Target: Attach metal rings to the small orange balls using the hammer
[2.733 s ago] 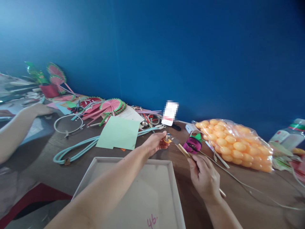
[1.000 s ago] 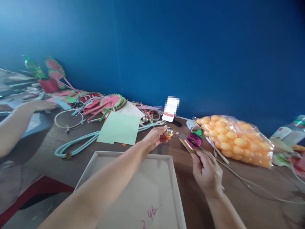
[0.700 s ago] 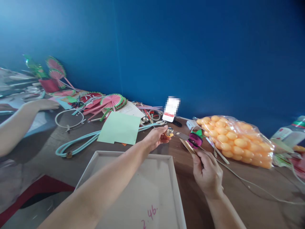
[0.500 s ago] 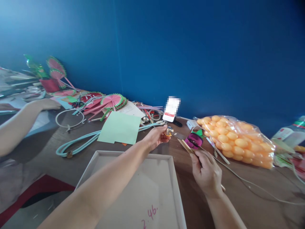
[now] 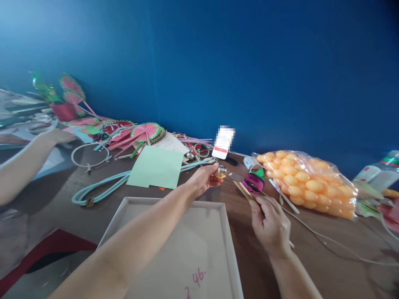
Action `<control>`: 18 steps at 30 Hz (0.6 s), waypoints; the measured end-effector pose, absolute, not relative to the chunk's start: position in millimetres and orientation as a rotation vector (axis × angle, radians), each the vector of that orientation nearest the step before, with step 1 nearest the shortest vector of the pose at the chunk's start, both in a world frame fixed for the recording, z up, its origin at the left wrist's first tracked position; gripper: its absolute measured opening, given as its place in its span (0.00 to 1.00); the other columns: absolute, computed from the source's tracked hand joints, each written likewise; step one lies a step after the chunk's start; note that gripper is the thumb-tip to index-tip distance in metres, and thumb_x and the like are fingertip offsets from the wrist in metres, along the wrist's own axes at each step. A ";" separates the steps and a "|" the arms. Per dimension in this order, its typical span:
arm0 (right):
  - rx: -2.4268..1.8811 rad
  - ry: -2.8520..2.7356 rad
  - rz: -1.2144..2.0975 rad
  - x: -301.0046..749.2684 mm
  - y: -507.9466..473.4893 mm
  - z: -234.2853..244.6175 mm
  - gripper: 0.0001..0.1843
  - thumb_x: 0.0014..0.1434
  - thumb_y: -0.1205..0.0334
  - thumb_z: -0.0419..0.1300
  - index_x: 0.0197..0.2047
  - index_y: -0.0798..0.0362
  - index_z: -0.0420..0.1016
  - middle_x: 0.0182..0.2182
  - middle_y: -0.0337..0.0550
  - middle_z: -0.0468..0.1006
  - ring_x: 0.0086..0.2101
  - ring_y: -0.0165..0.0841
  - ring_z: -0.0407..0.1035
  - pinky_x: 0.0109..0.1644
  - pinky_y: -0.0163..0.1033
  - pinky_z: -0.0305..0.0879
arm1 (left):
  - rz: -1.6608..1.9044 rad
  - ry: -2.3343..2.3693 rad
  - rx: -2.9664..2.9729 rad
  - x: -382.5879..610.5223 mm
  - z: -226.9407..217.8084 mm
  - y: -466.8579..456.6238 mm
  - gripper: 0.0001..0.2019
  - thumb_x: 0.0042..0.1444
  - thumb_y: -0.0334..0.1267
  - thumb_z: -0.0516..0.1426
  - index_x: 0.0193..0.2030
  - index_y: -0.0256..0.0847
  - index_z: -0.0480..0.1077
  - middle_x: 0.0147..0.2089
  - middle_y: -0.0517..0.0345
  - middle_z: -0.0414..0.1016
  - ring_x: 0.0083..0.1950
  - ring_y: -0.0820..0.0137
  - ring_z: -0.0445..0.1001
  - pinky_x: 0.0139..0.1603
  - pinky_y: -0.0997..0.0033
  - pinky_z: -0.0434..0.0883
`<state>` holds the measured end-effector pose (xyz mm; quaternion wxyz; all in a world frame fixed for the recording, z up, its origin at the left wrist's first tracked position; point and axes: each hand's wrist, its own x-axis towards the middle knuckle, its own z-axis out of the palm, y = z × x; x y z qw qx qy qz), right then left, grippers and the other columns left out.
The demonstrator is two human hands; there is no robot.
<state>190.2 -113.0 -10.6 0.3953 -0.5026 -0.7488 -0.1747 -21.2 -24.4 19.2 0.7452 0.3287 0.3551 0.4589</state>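
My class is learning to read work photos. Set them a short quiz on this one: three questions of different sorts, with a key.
1. True or false: the left hand holds a small shiny piece while the right hand holds a slim tool.

2. The pouch-like item just beyond the right hand is mainly:
A) white
B) purple
C) yellow

3. Short answer: which two digits come last in the handwriting inside the shallow tray?

Key: 1. True. 2. B. 3. 46.
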 end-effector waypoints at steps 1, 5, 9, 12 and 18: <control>-1.267 -1.889 -0.442 190.2 -113.4 -10.1 0.10 0.59 0.64 0.57 0.45 0.53 0.71 0.37 0.47 0.76 0.39 0.36 0.70 0.45 0.40 0.66 | 1.001 0.780 0.720 -21.1 19.3 -24.5 0.13 0.58 0.45 0.54 0.33 0.35 0.68 0.29 0.54 0.73 0.26 0.75 0.71 0.26 0.77 0.67; -1.226 -1.851 -0.451 191.9 -114.1 -8.8 0.11 0.59 0.65 0.57 0.45 0.54 0.70 0.37 0.48 0.76 0.40 0.37 0.70 0.46 0.41 0.66 | 0.998 0.818 0.712 -20.7 19.8 -24.3 0.13 0.59 0.45 0.53 0.34 0.35 0.69 0.33 0.51 0.75 0.27 0.76 0.72 0.27 0.77 0.67; -1.255 -1.866 -0.467 193.6 -112.3 -11.1 0.10 0.59 0.63 0.57 0.44 0.53 0.71 0.37 0.48 0.76 0.39 0.37 0.71 0.45 0.41 0.67 | 1.005 0.812 0.725 -20.7 19.7 -24.6 0.13 0.59 0.44 0.54 0.33 0.35 0.69 0.32 0.51 0.75 0.26 0.76 0.71 0.27 0.77 0.67; -1.268 -1.886 -0.463 193.5 -111.5 -12.4 0.09 0.59 0.63 0.57 0.44 0.53 0.71 0.37 0.48 0.76 0.38 0.37 0.71 0.44 0.41 0.67 | 1.012 0.792 0.739 -20.9 19.2 -25.0 0.13 0.58 0.44 0.54 0.33 0.35 0.68 0.30 0.52 0.74 0.26 0.76 0.71 0.26 0.77 0.67; -1.231 -1.852 -0.462 193.3 -113.0 -9.8 0.10 0.59 0.65 0.57 0.45 0.54 0.71 0.37 0.49 0.76 0.40 0.38 0.71 0.45 0.42 0.67 | 1.001 0.821 0.759 -20.4 17.3 -24.4 0.14 0.59 0.44 0.53 0.35 0.34 0.69 0.35 0.49 0.75 0.26 0.76 0.71 0.27 0.76 0.67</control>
